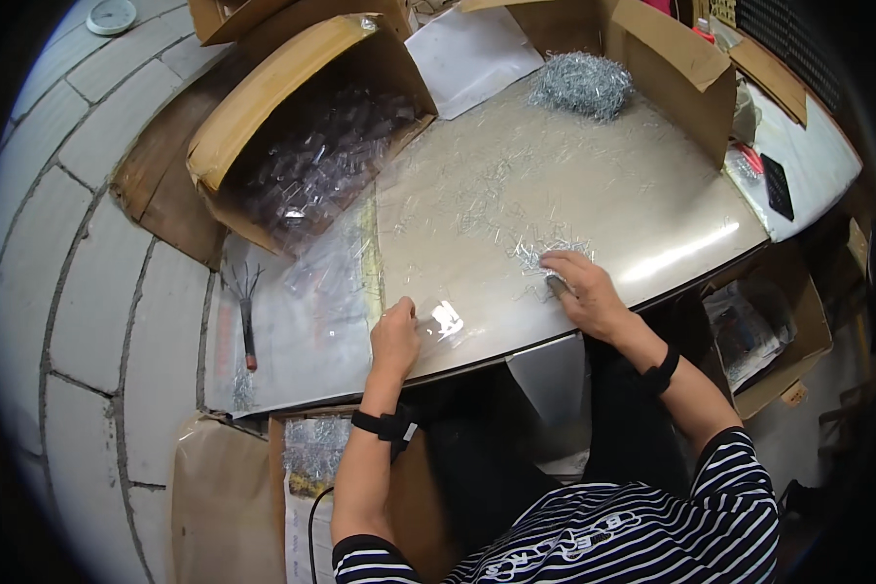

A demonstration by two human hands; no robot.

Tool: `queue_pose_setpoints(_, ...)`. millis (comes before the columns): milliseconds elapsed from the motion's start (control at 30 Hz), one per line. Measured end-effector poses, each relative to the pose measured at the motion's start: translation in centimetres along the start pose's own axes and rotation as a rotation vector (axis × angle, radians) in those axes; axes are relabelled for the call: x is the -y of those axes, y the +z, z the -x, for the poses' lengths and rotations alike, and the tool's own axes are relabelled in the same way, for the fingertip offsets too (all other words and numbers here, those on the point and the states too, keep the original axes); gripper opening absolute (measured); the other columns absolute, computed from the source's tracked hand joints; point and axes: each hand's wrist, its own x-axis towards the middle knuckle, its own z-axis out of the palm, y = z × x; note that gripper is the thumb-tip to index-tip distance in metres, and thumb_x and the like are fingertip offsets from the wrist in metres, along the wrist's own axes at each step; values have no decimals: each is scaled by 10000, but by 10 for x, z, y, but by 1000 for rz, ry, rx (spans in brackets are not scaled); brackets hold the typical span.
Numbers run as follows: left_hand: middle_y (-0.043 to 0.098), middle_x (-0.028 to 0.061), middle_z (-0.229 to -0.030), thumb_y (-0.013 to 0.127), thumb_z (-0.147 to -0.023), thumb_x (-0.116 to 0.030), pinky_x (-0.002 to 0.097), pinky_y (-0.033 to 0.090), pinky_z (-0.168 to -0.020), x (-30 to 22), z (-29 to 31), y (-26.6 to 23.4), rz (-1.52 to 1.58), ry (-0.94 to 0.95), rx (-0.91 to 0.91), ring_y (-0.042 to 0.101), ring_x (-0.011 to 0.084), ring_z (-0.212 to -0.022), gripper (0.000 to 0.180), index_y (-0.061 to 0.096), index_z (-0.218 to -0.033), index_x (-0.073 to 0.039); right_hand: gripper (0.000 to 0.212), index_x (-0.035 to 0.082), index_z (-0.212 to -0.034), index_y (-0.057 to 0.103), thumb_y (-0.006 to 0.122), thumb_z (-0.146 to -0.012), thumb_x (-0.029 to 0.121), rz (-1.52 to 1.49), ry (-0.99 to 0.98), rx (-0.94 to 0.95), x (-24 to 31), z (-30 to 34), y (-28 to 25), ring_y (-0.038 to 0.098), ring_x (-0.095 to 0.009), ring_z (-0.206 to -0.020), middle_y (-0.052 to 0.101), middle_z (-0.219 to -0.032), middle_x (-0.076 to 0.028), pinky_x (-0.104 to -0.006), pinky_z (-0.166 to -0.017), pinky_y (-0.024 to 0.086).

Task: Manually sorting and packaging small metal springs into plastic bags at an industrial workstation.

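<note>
My left hand [396,338] is closed near the front edge of the table, its fingertips pinched together; whatever they hold is too small or hidden to make out. To the right, my right hand [588,295] reaches into a small heap of thin silvery wire pieces [545,251], its thumb and fingers apart and touching the heap's near side. More of these pieces lie scattered across the table top [642,185]. A large tangled pile of them [582,86] sits at the back. Small clear plastic parts [331,161] fill a tipped cardboard box [263,97] at the left.
A dark tool with thin wire prongs [247,326] lies on the table's left end. Cardboard flaps [676,73] wall the back right, near a black phone [778,187]. Open boxes stand below, one at the right [784,380] and one at the lower left [277,487].
</note>
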Motion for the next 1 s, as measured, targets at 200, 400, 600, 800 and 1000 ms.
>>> queue_pose_setpoints(200, 612, 159, -818, 610, -778, -3, 385, 475, -650, -30, 2, -8, 233, 44, -41, 610, 326, -745, 106, 585, -880, -13, 261, 24, -1058, 604, 656, -803, 42, -208, -29, -26, 56, -16, 44, 603, -301, -979, 608, -1066, -141, -349, -822, 501)
queue_pose_setpoints(400, 611, 106, -833, 632, -803, -17, 320, 500, -635, -64, 17, -10, 488, 41, -21, 613, 204, -755, 160, 609, -960, -4, 250, 40, -1025, 644, 666, -793, 130, -5, -66, 197, 58, -9, 65, 643, -286, -831, 659, -922, -120, -362, -676, 516)
queue_pose_setpoints(600, 510, 182, -1254, 600, -910, -214, 369, 557, -794, -94, 59, 3, 2012, -208, -3, 580, 287, -1074, 588, 306, -1376, -10, 219, -33, -968, 679, 683, -799, 106, -518, 441, 139, 62, 3, 60, 670, -255, -649, 676, -791, -170, -281, -631, 521)
queue_pose_setpoints(800, 518, 196, -1223, 681, -843, -81, 342, 559, -788, -94, 78, 21, 1730, -333, -77, 594, 281, -1060, 681, 278, -1384, 10, 152, 40, -882, 707, 676, -765, 132, -70, 192, 113, 69, 23, 69, 664, -281, -685, 679, -809, -126, -338, -617, 521)
queue_pose_setpoints(1000, 593, 140, -1084, 695, -840, -90, 259, 538, -725, -97, 82, 21, 1475, -331, -190, 608, 166, -917, 591, 377, -1322, 33, 86, 50, -774, 655, 685, -754, 127, -2, -74, -42, 79, 20, 68, 615, -321, -639, 616, -674, -95, -386, -590, 492)
